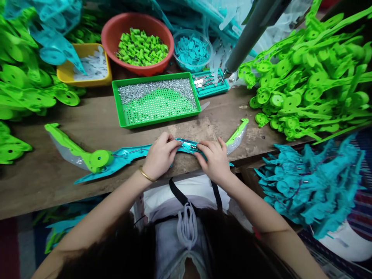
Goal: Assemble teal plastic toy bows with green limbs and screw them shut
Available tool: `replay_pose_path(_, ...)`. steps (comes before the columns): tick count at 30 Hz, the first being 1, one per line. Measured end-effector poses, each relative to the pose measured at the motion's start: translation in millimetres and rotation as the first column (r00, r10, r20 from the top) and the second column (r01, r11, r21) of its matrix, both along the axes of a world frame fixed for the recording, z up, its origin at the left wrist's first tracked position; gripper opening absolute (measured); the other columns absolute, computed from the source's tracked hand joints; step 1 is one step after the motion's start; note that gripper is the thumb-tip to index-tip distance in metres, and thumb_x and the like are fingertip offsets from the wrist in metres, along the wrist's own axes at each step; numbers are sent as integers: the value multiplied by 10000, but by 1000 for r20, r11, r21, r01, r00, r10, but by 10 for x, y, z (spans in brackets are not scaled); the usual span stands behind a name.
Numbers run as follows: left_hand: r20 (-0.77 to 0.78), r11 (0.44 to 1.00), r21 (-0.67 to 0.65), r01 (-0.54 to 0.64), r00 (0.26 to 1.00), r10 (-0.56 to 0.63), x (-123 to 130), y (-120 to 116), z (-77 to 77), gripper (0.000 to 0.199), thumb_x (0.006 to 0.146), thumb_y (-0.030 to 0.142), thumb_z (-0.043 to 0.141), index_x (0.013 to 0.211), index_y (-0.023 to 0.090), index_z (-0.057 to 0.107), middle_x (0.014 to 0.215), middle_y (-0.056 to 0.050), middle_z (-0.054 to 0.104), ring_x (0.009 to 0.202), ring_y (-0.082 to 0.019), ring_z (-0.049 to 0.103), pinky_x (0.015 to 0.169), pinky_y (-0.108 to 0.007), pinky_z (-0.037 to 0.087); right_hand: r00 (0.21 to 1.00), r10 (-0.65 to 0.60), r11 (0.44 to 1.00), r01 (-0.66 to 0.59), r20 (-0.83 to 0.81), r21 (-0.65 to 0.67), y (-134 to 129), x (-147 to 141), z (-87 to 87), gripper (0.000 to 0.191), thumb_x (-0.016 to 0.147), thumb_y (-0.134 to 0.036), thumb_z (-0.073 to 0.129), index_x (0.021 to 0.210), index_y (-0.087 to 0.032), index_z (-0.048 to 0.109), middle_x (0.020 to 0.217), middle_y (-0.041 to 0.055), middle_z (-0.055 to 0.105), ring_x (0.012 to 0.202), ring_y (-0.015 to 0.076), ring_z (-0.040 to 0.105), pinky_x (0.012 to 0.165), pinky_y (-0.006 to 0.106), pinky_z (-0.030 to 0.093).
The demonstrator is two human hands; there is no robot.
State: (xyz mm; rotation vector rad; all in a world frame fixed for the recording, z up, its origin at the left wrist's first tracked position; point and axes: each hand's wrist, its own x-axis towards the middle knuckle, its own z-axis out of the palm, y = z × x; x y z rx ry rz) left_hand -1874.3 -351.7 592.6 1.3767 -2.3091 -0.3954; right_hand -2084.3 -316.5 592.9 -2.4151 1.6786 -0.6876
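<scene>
A toy bow (124,155) with a blue body and green limb ends lies along the front edge of the wooden table. My left hand (160,154) pinches its blue middle, the thumb and fingertips pressed together. Farther right, my right hand (214,159) has its fingers curled over the same part, beside a small dark and metallic piece (194,147) in the hollow. Thin wires run along the blue body. A round green cap (100,160) sits at the bow's left joint; the right joint is hidden behind my right hand.
Behind the bow stands a green tray (116,104) of small metal screws, then a red bowl (109,50) of green pieces, a yellow tub (65,75), a clear tub (178,54) and a teal tray (213,92). Green parts (290,85) and blue parts (314,186) pile up rightward. A grey pole (247,38) slants down.
</scene>
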Motion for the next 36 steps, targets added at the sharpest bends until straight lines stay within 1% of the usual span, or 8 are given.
replay_pose_path(8, -18, 997, -80, -5, 1000, 4, -16, 30, -61, 216, 932, 193, 507, 946, 143, 717, 884, -75, 566, 816, -202, 567, 696, -311, 481, 998, 45, 997, -48, -50, -53, -35, 70, -7, 154, 934, -241, 560, 1001, -255, 699, 1073, 15, 723, 1016, 189, 594, 1096, 436, 268)
replay_pose_path(13, -45, 999, -52, -3, 999, 1, -11, 24, -61, 227, 944, 207, 492, 978, 149, 709, 891, -73, 570, 829, -196, 574, 720, -306, 486, 966, 177, 984, -177, -187, 12, -18, 155, 53, 260, 928, -257, 544, 1162, -234, 655, 1203, 63, 677, 1125, 239, 539, 1125, 516, 197)
replay_pose_path(18, -1, 1000, -30, -2, 1000, 2, -4, 20, -59, 262, 958, 232, 474, 1080, 181, 700, 897, -68, 571, 822, -185, 570, 713, -298, 475, 951, 200, 979, -184, -237, 86, 1, 95, 98, 352, 950, -402, 518, 1256, -254, 609, 1346, 112, 587, 1220, 288, 491, 1111, 579, 212)
replay_pose_path(23, 86, 999, -25, 30, 996, -28, -9, 10, -43, 291, 950, 207, 456, 1082, 199, 715, 891, -77, 563, 808, -197, 550, 674, -306, 444, 971, 168, 984, -156, -171, 82, -65, 40, 99, 332, 985, -397, 450, 1235, -255, 616, 1237, 80, 652, 1130, 241, 557, 1123, 537, 239)
replay_pose_path(26, 113, 999, -6, 32, 993, -31, -21, 6, -27, 297, 950, 198, 446, 1091, 205, 707, 903, -82, 567, 813, -209, 549, 681, -315, 442, 959, 183, 982, -167, -215, 92, -127, 96, 100, 299, 977, -387, 467, 1182, -246, 634, 1220, 81, 657, 1125, 262, 562, 1123, 564, 218)
replay_pose_path(30, 104, 1000, 19, -25, 994, 23, -44, 15, -7, 277, 960, 224, 453, 1122, 138, 660, 941, -102, 589, 865, -232, 563, 723, -333, 456, 955, 217, 972, -191, -203, 139, -207, 165, 113, 291, 970, -398, 479, 1099, -207, 657, 1164, 99, 674, 1070, 257, 595, 1126, 540, 235)
replay_pose_path(33, 105, 999, 27, -32, 994, 29, -48, 21, -7, 277, 963, 234, 454, 1128, 131, 651, 950, -102, 591, 871, -232, 564, 727, -331, 456, 977, 178, 973, -158, -116, 166, -258, 176, 113, 328, 977, -400, 468, 1164, -183, 629, 1132, 95, 696, 1054, 239, 611, 1125, 496, 261)
replay_pose_path(36, 118, 1000, 3, -10, 993, 10, -40, 22, -21, 296, 965, 218, 435, 1142, 178, 669, 922, -87, 572, 827, -218, 549, 686, -318, 436, 974, 190, 974, -172, -121, 147, -286, 171, 90, 333, 990, -381, 445, 1201, -194, 623, 1154, 79, 702, 1058, 242, 609, 1125, 511, 248)
